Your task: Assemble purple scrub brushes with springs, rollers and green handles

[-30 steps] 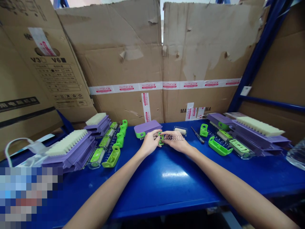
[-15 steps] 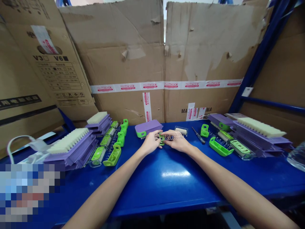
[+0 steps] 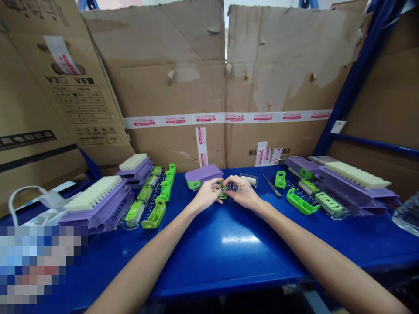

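Observation:
Near the middle of the blue table, my left hand [image 3: 210, 192] is closed on a small green plastic part [image 3: 222, 196], most of which my fingers cover. My right hand [image 3: 241, 192] pinches a metal coil spring [image 3: 237, 187], whose coils lie across the back of the fingers. The spring's left end meets the green part between both hands; whether it is seated there I cannot tell. Just behind my left hand is a purple brush body [image 3: 204, 173] with a green end piece. Behind my right hand lies a clear case with a cream block [image 3: 249, 180].
A screwdriver [image 3: 272, 186] lies to the right. Green caps [image 3: 303, 202], springs and purple brush bodies [image 3: 356, 192] stand beyond it. On the left are more green caps [image 3: 154, 213], green-topped clear cases [image 3: 133, 213] and purple bodies with cream bristles [image 3: 94, 205]. Cardboard [image 3: 170, 96] walls the back.
Both hands stay together at nearly the same spot, still holding the green part and the spring. The view has shifted very slightly; nothing else visibly moved.

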`<action>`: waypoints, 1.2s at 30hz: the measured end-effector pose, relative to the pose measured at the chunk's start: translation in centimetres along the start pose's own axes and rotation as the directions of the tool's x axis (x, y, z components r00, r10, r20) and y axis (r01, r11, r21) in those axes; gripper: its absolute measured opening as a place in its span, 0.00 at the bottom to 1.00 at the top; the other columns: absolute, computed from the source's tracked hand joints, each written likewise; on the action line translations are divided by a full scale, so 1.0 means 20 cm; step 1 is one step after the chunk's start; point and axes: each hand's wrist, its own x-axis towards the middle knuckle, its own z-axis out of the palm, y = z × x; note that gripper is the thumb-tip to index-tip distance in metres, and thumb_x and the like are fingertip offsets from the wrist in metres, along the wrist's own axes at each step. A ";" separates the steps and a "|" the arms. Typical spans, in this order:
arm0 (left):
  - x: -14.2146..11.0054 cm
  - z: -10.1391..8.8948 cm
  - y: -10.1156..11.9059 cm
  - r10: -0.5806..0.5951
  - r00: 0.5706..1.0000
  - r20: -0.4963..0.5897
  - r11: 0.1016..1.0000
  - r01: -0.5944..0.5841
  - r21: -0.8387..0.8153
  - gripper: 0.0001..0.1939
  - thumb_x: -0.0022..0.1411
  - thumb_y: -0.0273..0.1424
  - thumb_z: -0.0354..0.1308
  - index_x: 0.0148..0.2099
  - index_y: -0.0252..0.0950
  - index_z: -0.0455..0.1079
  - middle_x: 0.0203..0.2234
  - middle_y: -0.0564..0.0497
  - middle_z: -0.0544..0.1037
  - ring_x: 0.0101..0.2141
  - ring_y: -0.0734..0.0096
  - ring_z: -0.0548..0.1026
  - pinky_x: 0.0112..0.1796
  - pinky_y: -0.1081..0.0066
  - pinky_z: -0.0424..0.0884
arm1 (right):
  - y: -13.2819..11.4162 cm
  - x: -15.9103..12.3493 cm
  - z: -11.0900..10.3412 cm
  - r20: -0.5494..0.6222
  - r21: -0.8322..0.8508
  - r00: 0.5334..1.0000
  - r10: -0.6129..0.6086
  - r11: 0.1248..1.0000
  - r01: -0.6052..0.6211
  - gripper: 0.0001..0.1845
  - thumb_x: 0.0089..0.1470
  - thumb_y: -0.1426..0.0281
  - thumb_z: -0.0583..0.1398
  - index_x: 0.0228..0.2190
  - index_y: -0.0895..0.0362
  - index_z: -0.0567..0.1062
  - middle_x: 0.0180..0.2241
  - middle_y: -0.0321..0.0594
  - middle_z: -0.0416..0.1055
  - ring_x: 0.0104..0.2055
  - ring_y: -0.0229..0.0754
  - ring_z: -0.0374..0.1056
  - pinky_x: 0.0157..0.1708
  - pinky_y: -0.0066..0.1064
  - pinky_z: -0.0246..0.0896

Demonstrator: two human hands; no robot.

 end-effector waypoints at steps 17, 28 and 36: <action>-0.01 0.00 0.03 -0.166 0.984 0.059 0.986 0.165 0.018 0.34 0.45 0.19 0.58 0.57 0.31 0.64 0.27 0.49 0.75 0.24 0.71 0.75 0.18 0.76 0.72 | 0.00 0.02 0.01 0.048 0.040 0.998 0.051 0.998 -0.053 0.11 0.42 0.77 0.63 0.28 0.56 0.65 0.30 0.35 0.64 0.33 0.38 0.62 0.34 0.30 0.56; -0.01 0.01 0.05 -0.205 0.975 0.085 0.978 0.200 0.062 0.23 0.45 0.22 0.57 0.47 0.31 0.71 0.25 0.50 0.74 0.22 0.74 0.72 0.16 0.79 0.68 | 0.01 0.02 0.01 0.114 -0.030 0.993 -0.007 0.999 0.010 0.12 0.43 0.76 0.64 0.28 0.56 0.65 0.31 0.35 0.61 0.32 0.37 0.60 0.33 0.28 0.56; -0.01 -0.02 0.04 -0.223 0.966 0.132 0.974 0.227 -0.017 0.30 0.43 0.20 0.56 0.53 0.30 0.66 0.32 0.45 0.76 0.27 0.70 0.75 0.22 0.75 0.73 | 0.00 0.01 -0.02 0.193 0.164 0.979 0.062 0.982 -0.095 0.09 0.44 0.77 0.62 0.28 0.57 0.67 0.27 0.33 0.67 0.30 0.36 0.63 0.31 0.28 0.56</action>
